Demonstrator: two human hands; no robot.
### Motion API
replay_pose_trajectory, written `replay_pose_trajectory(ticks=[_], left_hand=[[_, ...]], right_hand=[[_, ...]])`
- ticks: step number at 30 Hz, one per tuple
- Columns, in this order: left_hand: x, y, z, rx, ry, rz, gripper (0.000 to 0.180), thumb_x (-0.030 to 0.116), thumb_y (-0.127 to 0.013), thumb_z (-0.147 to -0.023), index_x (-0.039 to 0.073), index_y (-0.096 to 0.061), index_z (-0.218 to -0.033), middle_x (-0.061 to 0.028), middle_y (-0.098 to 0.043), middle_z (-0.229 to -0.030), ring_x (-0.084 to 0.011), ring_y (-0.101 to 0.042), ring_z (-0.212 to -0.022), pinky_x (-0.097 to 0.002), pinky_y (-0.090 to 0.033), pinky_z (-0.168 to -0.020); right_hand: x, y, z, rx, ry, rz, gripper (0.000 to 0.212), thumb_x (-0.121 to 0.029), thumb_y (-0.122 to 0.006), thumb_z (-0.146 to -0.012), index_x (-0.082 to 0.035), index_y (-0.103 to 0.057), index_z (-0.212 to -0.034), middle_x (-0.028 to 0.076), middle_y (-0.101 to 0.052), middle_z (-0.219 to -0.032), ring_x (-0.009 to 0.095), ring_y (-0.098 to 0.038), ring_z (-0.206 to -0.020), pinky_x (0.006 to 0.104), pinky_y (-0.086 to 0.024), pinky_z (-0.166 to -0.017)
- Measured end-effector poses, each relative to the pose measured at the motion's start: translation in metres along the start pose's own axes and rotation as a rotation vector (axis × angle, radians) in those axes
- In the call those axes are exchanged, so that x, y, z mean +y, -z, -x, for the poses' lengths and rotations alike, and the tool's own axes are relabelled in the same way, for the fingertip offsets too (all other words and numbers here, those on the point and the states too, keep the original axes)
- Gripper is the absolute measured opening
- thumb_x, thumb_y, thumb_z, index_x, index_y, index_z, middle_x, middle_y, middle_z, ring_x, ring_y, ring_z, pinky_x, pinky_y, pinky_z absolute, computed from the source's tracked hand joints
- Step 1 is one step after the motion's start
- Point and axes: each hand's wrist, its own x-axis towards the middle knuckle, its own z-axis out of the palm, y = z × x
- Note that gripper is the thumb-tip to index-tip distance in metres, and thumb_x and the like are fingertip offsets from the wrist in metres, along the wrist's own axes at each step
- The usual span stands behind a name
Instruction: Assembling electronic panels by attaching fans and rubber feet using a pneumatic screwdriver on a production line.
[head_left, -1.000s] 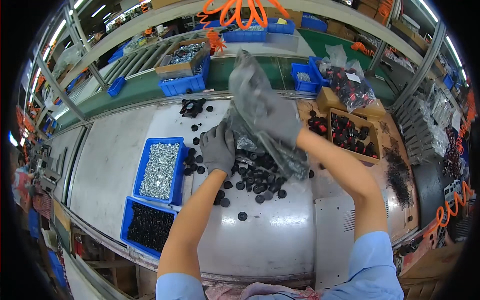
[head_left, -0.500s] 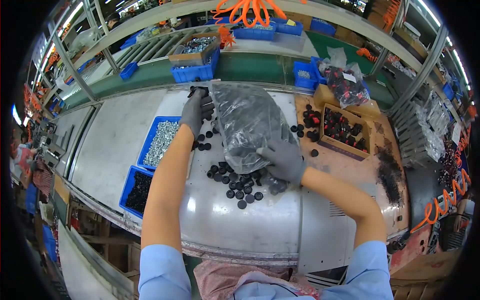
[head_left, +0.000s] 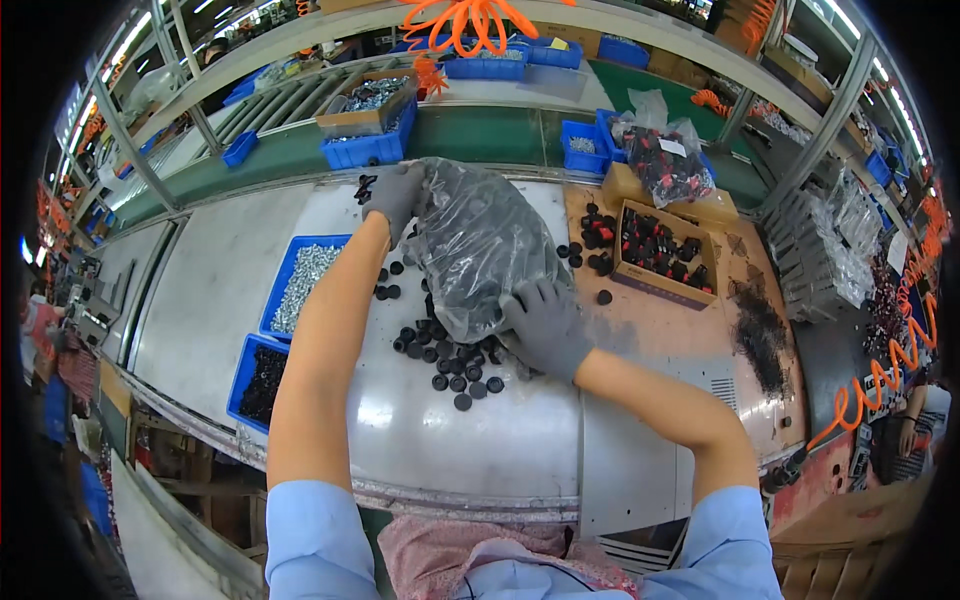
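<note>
A large clear plastic bag [head_left: 480, 240] with dark contents lies tilted across the middle of the metal worktable. My left hand [head_left: 398, 195], in a grey glove, grips its far left corner. My gloved right hand [head_left: 545, 325] is closed on the near right side, fingers bent over the film. Loose round black caps [head_left: 455, 365] are scattered by the bag's near end, and more lie along its left side. Just left of my left hand sits a small black part [head_left: 366, 188]. The bag hides part of the caps beneath it.
Left of the bag stand a blue bin of silvery metal pieces [head_left: 303, 285] and a blue bin of black pieces [head_left: 262, 385]. To the right are a cardboard box [head_left: 665, 290] of black and red parts and a bagged heap of similar parts [head_left: 662, 165]. Orange coiled hoses [head_left: 470, 25] hang overhead.
My left hand has closed over the bag's far corner, where its fingers were along the edge. The bag looks rounder, and my right hand has shifted its hold. The whole view has shifted slightly.
</note>
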Motion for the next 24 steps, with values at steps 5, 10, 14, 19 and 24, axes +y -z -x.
replay_pose_trajectory(ticks=[5,10,14,19,24], left_hand=[[0.051,-0.01,0.029,0.038,-0.143,-0.109,0.026,0.03,-0.056,-0.092,0.005,-0.061,-0.094,-0.0011,-0.049,-0.06,-0.0116,-0.045,-0.048,-0.0269,-0.033,-0.043],[0.082,-0.001,0.025,0.037,-0.306,0.076,0.026,0.029,-0.056,-0.091,0.004,-0.057,-0.085,-0.0045,-0.051,-0.059,-0.0137,-0.045,-0.047,-0.0293,-0.035,-0.044],[0.139,-0.014,0.051,0.063,-0.312,0.135,0.032,0.031,-0.054,-0.087,0.001,-0.06,-0.077,-0.0064,-0.057,-0.06,-0.0152,-0.051,-0.049,-0.0308,-0.039,-0.05],[0.177,-0.013,0.064,0.079,-0.449,0.175,0.028,0.029,-0.06,-0.09,0.006,-0.058,-0.076,-0.0034,-0.05,-0.055,-0.0133,-0.044,-0.044,-0.0282,-0.032,-0.043],[0.189,0.052,0.018,0.358,-0.881,-0.682,0.03,0.032,-0.054,-0.093,0.003,-0.063,-0.088,-0.0064,-0.061,-0.067,-0.0172,-0.058,-0.059,-0.0318,-0.042,-0.053]], right_hand=[[-0.005,-0.005,-0.001,-0.163,0.119,0.145,0.024,-0.021,-0.06,-0.077,-0.009,-0.059,-0.098,0.008,-0.056,-0.095,0.025,-0.055,-0.09,0.0375,-0.043,-0.076],[0.011,0.037,-0.02,-0.229,-0.193,0.021,0.022,-0.02,-0.064,-0.076,-0.009,-0.059,-0.094,0.012,-0.059,-0.083,0.03,-0.061,-0.077,0.0419,-0.047,-0.064],[0.05,0.075,-0.041,0.22,-0.411,-0.179,0.016,-0.016,-0.058,-0.08,-0.009,-0.062,-0.095,0.015,-0.063,-0.082,0.03,-0.064,-0.074,0.0411,-0.049,-0.063],[0.076,0.12,-0.077,0.353,-0.76,-0.897,0.022,0.001,-0.046,-0.082,-0.002,-0.065,-0.094,0.008,-0.066,-0.076,0.013,-0.065,-0.057,0.0266,-0.045,-0.045],[0.081,0.138,-0.108,0.587,-0.738,-1.012,0.021,0.002,-0.045,-0.086,0.004,-0.062,-0.097,0.011,-0.066,-0.08,0.017,-0.067,-0.062,0.025,-0.049,-0.047]])
